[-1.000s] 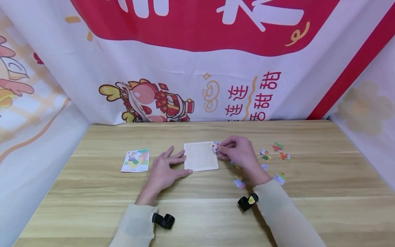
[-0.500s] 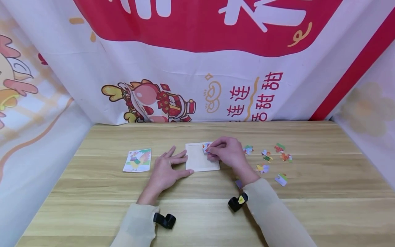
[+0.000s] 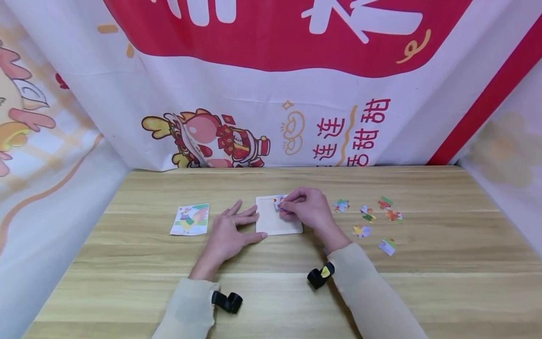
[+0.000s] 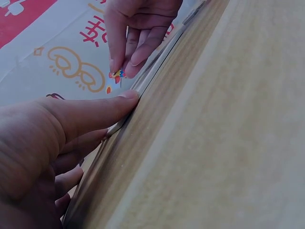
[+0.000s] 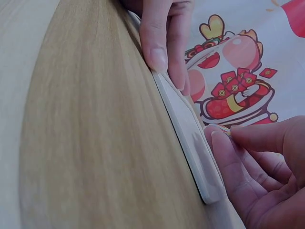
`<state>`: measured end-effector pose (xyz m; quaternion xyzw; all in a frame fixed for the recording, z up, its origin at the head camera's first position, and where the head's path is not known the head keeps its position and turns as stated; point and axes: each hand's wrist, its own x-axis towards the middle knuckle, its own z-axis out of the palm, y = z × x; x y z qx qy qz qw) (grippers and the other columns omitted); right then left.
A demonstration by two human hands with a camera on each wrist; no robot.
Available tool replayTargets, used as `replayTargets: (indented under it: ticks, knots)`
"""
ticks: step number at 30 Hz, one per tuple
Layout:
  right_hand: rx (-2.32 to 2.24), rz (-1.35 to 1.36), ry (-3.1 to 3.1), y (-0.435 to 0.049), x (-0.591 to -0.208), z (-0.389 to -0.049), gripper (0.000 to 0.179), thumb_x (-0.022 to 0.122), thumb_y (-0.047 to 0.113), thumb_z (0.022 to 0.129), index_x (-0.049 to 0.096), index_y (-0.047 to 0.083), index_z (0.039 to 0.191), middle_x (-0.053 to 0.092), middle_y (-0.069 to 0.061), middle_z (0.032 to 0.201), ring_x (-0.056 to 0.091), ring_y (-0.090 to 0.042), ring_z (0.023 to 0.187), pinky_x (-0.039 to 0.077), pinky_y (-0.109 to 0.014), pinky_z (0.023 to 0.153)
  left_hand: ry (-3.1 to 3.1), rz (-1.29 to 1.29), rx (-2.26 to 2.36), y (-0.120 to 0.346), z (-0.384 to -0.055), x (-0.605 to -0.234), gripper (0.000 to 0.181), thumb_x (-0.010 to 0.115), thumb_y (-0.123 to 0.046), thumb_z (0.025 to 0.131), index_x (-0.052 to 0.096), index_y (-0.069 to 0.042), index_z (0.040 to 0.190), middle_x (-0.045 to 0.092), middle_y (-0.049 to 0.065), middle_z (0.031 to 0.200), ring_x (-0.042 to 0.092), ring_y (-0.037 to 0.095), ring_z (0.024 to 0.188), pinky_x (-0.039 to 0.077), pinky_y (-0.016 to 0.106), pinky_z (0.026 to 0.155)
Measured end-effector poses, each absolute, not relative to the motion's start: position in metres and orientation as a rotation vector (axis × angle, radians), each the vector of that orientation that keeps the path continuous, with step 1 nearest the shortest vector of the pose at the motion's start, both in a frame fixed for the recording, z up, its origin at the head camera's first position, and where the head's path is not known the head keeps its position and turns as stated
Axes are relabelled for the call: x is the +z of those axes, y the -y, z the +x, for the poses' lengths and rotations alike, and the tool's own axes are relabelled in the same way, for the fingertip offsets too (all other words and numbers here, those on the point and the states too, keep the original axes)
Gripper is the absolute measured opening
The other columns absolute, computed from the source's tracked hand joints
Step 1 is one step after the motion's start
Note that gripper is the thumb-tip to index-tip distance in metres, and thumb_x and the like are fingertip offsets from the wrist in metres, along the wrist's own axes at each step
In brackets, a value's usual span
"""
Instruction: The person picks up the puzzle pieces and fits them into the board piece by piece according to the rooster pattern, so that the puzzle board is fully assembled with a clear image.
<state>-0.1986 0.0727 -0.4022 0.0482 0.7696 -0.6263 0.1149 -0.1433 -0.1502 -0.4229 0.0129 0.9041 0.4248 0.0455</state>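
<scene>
A shallow white square puzzle tray lies on the wooden table. With fingers spread, my left hand touches its left edge, the thumb at the near left corner. My right hand pinches a small puzzle piece between thumb and fingertips, over the tray's upper middle. Red, yellow and blue show on that piece in the left wrist view. From the right wrist, the tray's near rim is seen edge-on, and the fingers mostly hide the piece.
Left of the left hand lies a picture card with a colourful bird. Several loose puzzle pieces are scattered right of the right hand, one partly hidden under the right wrist. A printed cloth hangs behind the table.
My right hand has carried the puzzle piece leftward from the tray's right edge to above the tray, uncovering loose pieces on the right. The left hand has kept its place at the tray.
</scene>
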Motion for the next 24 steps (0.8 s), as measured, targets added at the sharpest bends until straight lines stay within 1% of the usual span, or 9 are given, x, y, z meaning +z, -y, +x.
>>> replayTargets:
  ticks: [6,15,19,24]
  knots:
    - [-1.835,0.16,-2.238,-0.068,-0.402,-0.2,0.008,0.077,0.001,0.096,0.074,-0.001,0.103,0.081,-0.016,0.093,0.08,-0.016,0.073,0.068,-0.031,0.073,-2.763,0.041,1.296,0.15,-0.144,-0.423,0.055,0.094,-0.036,0.084,0.076,-0.021,0.133,0.06,-0.014,0.156,0.021,0.024,0.169,0.008,0.062,0.137]
    - [-1.854,0.133,-2.208,-0.059,-0.406,-0.201,0.01,0.079,-0.001,0.094,0.073,-0.003,0.102,0.081,-0.02,0.095,0.081,-0.019,0.073,0.068,-0.034,0.073,-2.771,0.038,1.292,0.151,-0.143,-0.424,0.053,0.094,-0.036,0.084,0.077,-0.022,0.132,0.06,-0.014,0.156,0.022,0.025,0.169,0.01,0.063,0.136]
    - [-1.833,0.132,-2.225,-0.056,-0.408,-0.202,0.009,0.079,0.0,0.094,0.073,-0.002,0.101,0.081,-0.019,0.094,0.081,-0.019,0.072,0.068,-0.033,0.072,-2.775,0.044,1.295,0.151,-0.142,-0.424,0.052,0.094,-0.036,0.083,0.078,-0.021,0.131,0.061,-0.014,0.155,0.023,0.025,0.169,0.011,0.063,0.136]
    - [-1.74,0.141,-2.298,-0.05,-0.406,-0.203,0.01,0.082,0.006,0.094,0.076,0.002,0.099,0.081,-0.015,0.091,0.079,-0.017,0.068,0.067,-0.032,0.068,-2.782,0.05,1.299,0.151,-0.142,-0.424,0.052,0.094,-0.035,0.084,0.078,-0.021,0.131,0.062,-0.014,0.154,0.023,0.025,0.168,0.012,0.064,0.136]
